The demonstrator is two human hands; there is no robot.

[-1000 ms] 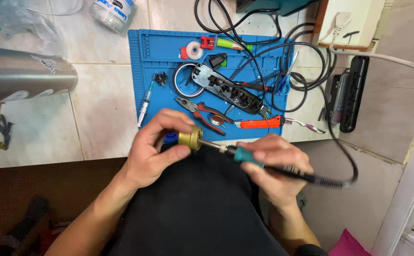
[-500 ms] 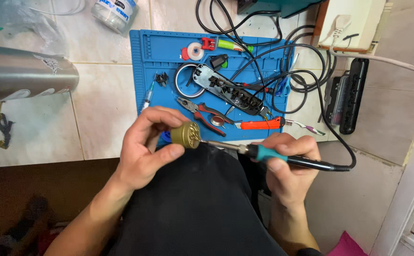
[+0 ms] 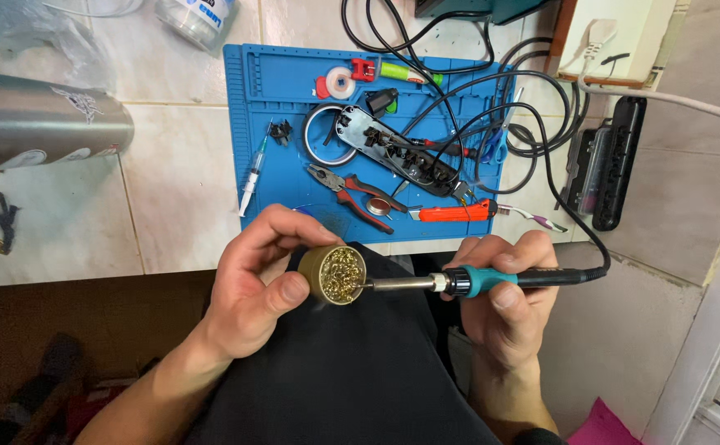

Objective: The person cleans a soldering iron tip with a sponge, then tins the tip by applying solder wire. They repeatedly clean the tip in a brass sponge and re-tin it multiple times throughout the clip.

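Brass wool tip cleaner [image 3: 333,274] pinched in left hand [image 3: 249,297], thumb on rim, held over lap, below counter [image 3: 179,198] edge. Soldering iron [image 3: 475,282] gripped in closed right hand [image 3: 504,309], tip pushed into wool. Risks judged: hot tip slipped past rim onto left thumb; cleaner unsupported, easily twisted or dropped onto lap; cable [image 3: 574,222] snagged on clutter of blue mat [image 3: 294,107], iron jerked.

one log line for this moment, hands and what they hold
left hand: holds round brass wool tip cleaner | right hand: holds teal-handled soldering iron, tip in the wool | behind: blue silicone work mat
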